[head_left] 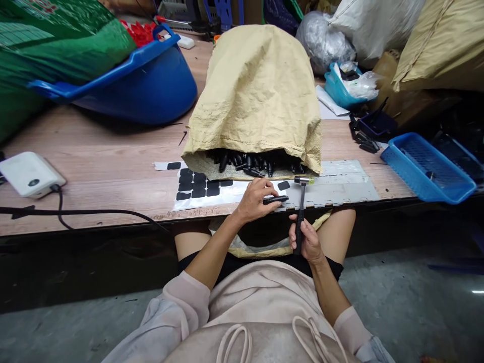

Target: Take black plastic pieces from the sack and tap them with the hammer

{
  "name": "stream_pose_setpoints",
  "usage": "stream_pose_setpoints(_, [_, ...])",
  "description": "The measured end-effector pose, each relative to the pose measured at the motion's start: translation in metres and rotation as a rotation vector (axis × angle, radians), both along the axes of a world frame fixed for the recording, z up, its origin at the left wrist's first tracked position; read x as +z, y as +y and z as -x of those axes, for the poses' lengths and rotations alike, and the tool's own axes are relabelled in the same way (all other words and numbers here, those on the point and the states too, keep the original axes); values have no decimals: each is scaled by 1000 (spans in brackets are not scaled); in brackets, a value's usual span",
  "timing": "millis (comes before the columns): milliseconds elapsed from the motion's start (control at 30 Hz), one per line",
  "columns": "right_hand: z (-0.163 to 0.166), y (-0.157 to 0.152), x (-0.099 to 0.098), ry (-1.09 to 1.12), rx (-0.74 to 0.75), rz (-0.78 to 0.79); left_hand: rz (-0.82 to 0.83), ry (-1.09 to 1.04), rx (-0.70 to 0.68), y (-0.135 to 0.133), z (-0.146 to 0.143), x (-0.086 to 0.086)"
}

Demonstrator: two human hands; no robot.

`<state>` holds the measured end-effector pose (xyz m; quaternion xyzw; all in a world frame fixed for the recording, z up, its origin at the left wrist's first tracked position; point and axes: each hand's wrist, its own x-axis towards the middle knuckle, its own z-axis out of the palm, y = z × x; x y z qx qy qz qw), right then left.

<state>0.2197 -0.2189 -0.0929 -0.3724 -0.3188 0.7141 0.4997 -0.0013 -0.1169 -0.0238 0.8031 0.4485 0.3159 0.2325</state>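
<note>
Up close, the left hand (254, 200) pins a small black part (275, 199) flat on the bench (94, 156); at five o'clock, the right hand (307, 241) grips an upright hammer (301, 206), head beside it.

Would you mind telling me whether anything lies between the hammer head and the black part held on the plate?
Nothing visible does. The left hand pins the black part on the plate, fingers left of its free end. The hammer, gripped by the right hand, has its head just above and right, with only bare plate between.
</note>
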Motion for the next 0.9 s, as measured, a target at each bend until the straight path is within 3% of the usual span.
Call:
stream_pose_setpoints(133, [2,0,-1,5,-2,6,11,18,-147,-20,6,-2])
stream_pose_setpoints(400, [1,1,-6,26,-6,-26,-130,258,-87,-47,0,-14])
stream_pose_setpoints(600, [2,1,-6,29,-4,-26,-131,162,-95,-45,-1,-9])
stream_pose_setpoints(667, [2,2,-6,29,-3,-26,-109,77,-22,-36,0,-5])
stream_pose_setpoints(733, [2,2,-7,26,0,-28,-96,57,141,-21,3,-1])
stream_pose_setpoints(833, [2,2,-7,18,1,-29,-84,178,385,5,9,3])
stream_pose_setpoints(900, [2,2,-7,15,-3,-26,-54,290,438,16,11,4])
